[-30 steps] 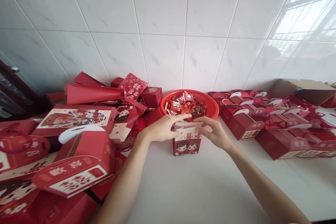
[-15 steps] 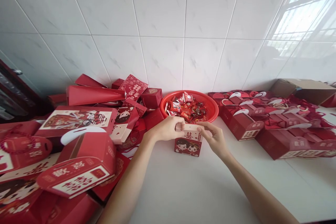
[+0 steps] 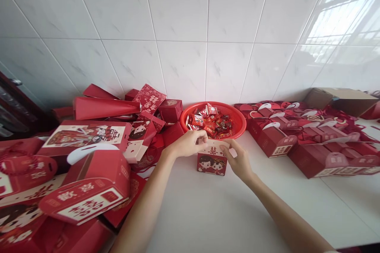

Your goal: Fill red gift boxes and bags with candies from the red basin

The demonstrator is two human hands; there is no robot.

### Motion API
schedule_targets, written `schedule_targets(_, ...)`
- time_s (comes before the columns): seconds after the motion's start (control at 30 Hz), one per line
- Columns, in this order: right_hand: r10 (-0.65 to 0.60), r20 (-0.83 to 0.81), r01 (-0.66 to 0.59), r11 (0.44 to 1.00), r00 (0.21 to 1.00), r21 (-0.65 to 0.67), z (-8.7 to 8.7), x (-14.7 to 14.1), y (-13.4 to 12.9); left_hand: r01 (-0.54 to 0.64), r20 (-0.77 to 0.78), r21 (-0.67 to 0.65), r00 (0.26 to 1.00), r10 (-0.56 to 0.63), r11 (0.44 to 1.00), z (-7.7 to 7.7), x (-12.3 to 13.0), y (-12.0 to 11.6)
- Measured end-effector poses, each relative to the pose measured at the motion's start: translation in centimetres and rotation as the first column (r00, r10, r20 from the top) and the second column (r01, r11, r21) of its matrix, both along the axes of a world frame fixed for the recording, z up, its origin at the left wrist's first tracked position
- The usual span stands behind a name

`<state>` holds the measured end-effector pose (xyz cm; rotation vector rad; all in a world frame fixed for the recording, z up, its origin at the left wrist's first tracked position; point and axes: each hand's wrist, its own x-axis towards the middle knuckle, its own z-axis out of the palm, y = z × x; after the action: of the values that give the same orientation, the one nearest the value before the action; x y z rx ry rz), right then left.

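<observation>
A small red and cream box (image 3: 211,163) with two cartoon faces stands upright on the white table, close in front of a candy basket. My left hand (image 3: 190,143) is at the box's top left edge, with its thumb and fingers pinched on it. At the top right corner, my right hand (image 3: 240,161) grips the box, thumb in front and fingers over the top. The box's upper corners are partly hidden by my fingers.
An orange-red basket (image 3: 242,120) of wrapped candies stands behind the box, near the tiled wall. Loose red boxes (image 3: 97,166) pile up on the left. Rows of red handled boxes (image 3: 314,158) stand on the right, with an open brown carton (image 3: 341,99) behind them.
My right hand has shifted slightly at the box's top right, its thumb now lower against the front. The box stays in place, and the view has shifted slightly.
</observation>
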<state>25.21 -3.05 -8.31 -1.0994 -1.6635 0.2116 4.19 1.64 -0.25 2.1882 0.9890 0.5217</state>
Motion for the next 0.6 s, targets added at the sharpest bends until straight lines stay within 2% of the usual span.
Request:
schedule_targets(0.17, 0.02, -0.055, -0.024, 0.997, 0.998, -0.072, 0.2, 0.2, -0.1, -0.059, 0.013, 0.015, 0.998, 0.059, 0.998, -0.4, 0.3, 0.2)
schedule_targets(0.3, 0.126, -0.116, -0.145, 0.974, 0.985, -0.174, 0.6, 0.3, 0.0, -0.047, 0.018, -0.001, 0.999, 0.047, 0.999, -0.1, 0.4, 0.0)
schedule_targets(0.37, 0.143, -0.119, -0.164, 0.968, 0.983, -0.188, 0.8, 0.4, -0.1, -0.038, 0.024, -0.01, 0.999, 0.038, 0.999, 0.1, 0.5, -0.1)
schedule_targets(0.5, 0.081, -0.049, -0.087, 0.986, 0.996, -0.139, 2.1, 2.0, -1.8, 0.049, 0.028, -0.1, 0.999, -0.046, 0.994, 0.2, 0.3, -0.2)
schedule_targets(0.6, -0.086, -0.052, 0.081, 0.993, 0.995, -0.088, 3.5, 5.9, -5.2, 0.114, -0.048, -0.145, 0.991, -0.122, 0.983, 0.3, -0.2, -0.1)
